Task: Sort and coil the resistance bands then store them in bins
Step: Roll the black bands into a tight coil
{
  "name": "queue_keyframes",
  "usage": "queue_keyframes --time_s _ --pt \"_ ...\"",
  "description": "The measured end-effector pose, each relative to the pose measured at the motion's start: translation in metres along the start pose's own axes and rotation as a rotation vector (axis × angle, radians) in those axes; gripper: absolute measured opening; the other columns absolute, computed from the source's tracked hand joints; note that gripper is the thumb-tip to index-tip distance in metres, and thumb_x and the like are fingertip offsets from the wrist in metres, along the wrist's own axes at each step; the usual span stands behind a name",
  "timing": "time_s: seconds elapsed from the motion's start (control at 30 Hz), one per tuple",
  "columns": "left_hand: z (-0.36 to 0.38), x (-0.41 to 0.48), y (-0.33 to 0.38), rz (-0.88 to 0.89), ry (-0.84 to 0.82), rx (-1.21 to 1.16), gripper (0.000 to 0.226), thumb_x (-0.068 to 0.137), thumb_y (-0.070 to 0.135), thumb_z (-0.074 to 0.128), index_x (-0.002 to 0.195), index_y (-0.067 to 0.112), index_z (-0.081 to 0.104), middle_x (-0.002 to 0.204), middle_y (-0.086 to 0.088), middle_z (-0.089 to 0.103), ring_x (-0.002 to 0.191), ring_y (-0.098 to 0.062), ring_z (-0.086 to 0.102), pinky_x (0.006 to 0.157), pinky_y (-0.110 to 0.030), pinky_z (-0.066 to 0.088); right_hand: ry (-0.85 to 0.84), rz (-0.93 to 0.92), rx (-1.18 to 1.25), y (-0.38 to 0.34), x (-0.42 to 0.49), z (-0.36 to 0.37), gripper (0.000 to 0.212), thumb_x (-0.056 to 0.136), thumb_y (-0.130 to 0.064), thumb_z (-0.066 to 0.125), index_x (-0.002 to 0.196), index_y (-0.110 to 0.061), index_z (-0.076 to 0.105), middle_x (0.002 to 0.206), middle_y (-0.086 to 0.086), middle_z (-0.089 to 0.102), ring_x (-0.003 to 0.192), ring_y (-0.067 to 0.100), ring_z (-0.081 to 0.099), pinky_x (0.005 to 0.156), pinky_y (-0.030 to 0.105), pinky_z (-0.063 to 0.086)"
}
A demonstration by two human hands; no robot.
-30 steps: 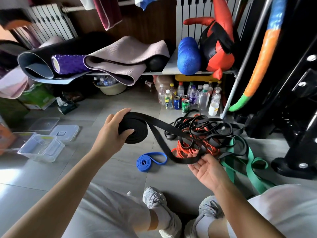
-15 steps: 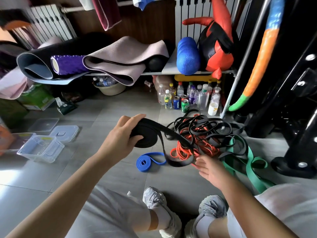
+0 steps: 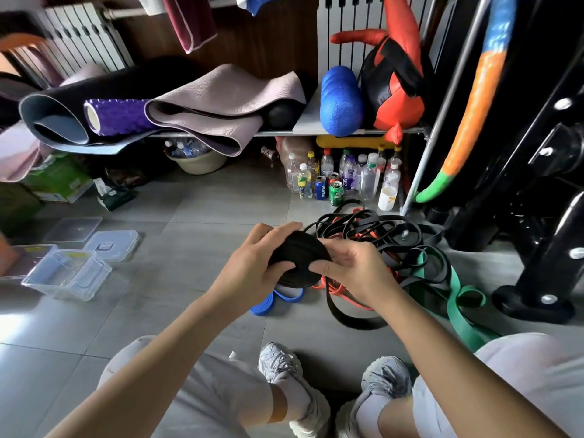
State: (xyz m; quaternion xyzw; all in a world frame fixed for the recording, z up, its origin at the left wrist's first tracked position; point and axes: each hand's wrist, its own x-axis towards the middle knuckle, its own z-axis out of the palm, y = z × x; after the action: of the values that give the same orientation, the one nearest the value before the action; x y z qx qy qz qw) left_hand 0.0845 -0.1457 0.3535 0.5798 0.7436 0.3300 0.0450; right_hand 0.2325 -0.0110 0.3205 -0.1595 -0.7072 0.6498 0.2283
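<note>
In the head view, your left hand (image 3: 252, 273) wraps round the coiled black resistance band (image 3: 297, 257), thumb on its face. Your right hand (image 3: 354, 270) pinches its edge from the other side. The coil is held just left of the tangled pile of bands (image 3: 379, 235) on the floor. It looks soft, rubbery and springy (likely to unwind if let go), so clamp across its flat faces and pin the loose end. The clear bins (image 3: 68, 273) sit well left of the pile.

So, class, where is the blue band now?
In the head view, the blue band lies on the floor at centre, beneath the left hand, beside the tangled pile.
</note>
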Motion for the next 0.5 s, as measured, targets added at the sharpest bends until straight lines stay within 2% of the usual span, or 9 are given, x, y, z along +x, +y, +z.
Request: queue_keyframes --time_s 0.1,0.17,0.23,0.3,0.4,0.5 --pt "0.006 -0.003 0.003 -0.067 0.053 -0.129 0.061 0.082 0.004 0.067 0.133 0.03 0.046 0.103 0.008 0.044 0.091 -0.002 0.043 0.08 -0.002 0.035 0.043 -0.024 -0.023 0.005 -0.003 -0.001 0.036 0.078 -0.004 0.073 0.1 -0.031 0.066 0.093 -0.018 0.073 0.096 0.005 0.068 0.081 0.015 0.051" --pt "0.01 -0.005 0.007 -0.101 0.043 -0.186 0.063 0.081 0.003 0.068 0.129 0.036 0.043 0.104 0.009 0.045 0.091 -0.001 0.044 0.079 0.001 0.034 0.085 -0.041 -0.09 0.006 -0.003 -0.003 0.035 0.078 -0.007 0.075 0.095 -0.035 0.066 0.089 -0.022 0.072 0.091 0.003 0.069 0.079 0.014 0.052" --pt "0.012 -0.003 0.01 -0.141 -0.025 -0.209 0.063 0.08 0.004 0.068 0.125 0.04 0.041 0.108 0.007 0.047 0.094 -0.002 0.044 0.078 0.0 0.035 0.094 -0.04 -0.139 0.006 -0.003 -0.008 0.035 0.077 -0.007 0.076 0.091 -0.037 0.067 0.085 -0.023 0.072 0.088 0.002 0.069 0.077 0.014 0.052" --pt "0.006 0.003 0.012 -0.167 -0.137 -0.155 0.051 0.081 0.012 0.07 0.12 0.036 0.048 0.11 0.006 0.05 0.096 -0.008 0.048 0.075 -0.002 0.037 0.068 -0.029 -0.176 0.008 -0.003 -0.013 0.036 0.076 -0.005 0.077 0.089 -0.037 0.068 0.085 -0.02 0.072 0.087 0.004 0.07 0.078 0.018 0.054" --pt "-0.005 0.015 0.015 -0.145 -0.274 -0.001 0.026 0.082 0.026 0.069 0.106 0.025 0.059 0.101 0.008 0.055 0.091 -0.013 0.056 0.07 -0.009 0.04 0.005 0.002 -0.239 0.009 -0.005 -0.017 0.038 0.075 -0.003 0.077 0.09 -0.037 0.068 0.089 -0.008 0.074 0.086 0.01 0.071 0.082 0.032 0.055" --pt "-0.007 0.02 0.021 -0.134 -0.393 0.073 0.023 0.081 0.025 0.069 0.103 0.022 0.061 0.087 0.007 0.06 0.079 -0.013 0.057 0.063 -0.015 0.041 -0.031 -0.016 -0.263 0.005 -0.005 -0.015 0.032 0.073 -0.012 0.077 0.088 -0.039 0.069 0.089 -0.005 0.075 0.085 0.013 0.071 0.082 0.037 0.055"
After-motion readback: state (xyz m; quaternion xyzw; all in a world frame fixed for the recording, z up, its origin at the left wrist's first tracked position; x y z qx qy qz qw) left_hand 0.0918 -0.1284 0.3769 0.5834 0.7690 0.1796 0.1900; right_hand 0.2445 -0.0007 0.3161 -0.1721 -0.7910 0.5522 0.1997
